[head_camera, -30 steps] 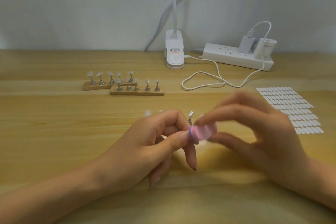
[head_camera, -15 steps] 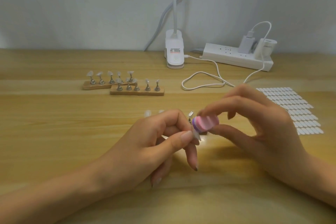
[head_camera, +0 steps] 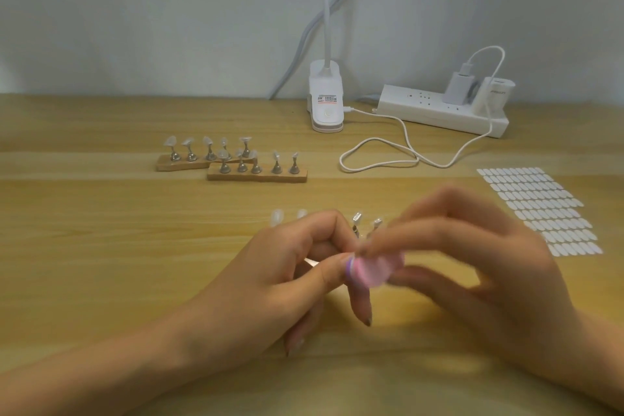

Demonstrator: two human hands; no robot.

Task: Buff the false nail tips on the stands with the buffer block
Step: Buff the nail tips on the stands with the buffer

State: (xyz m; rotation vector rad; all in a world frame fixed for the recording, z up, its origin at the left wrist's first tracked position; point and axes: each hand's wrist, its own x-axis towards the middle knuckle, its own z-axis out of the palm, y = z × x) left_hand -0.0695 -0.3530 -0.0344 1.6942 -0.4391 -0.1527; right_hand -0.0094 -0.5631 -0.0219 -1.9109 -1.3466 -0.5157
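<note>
Counter (head_camera: 101, 263): buffer block (head_camera: 371, 268) is pinched by blurred right hand (head_camera: 489, 273); stand (head_camera: 356, 221) is gripped by left hand (head_camera: 270, 280); sticker sheet (head_camera: 540, 209) near, 2 o'clock.

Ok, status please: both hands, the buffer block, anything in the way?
Left hand pinches a small piece, mostly hidden. Right hand holds pink buffer block at the left thumb, blurred. Two nail stands close behind the hands.
</note>
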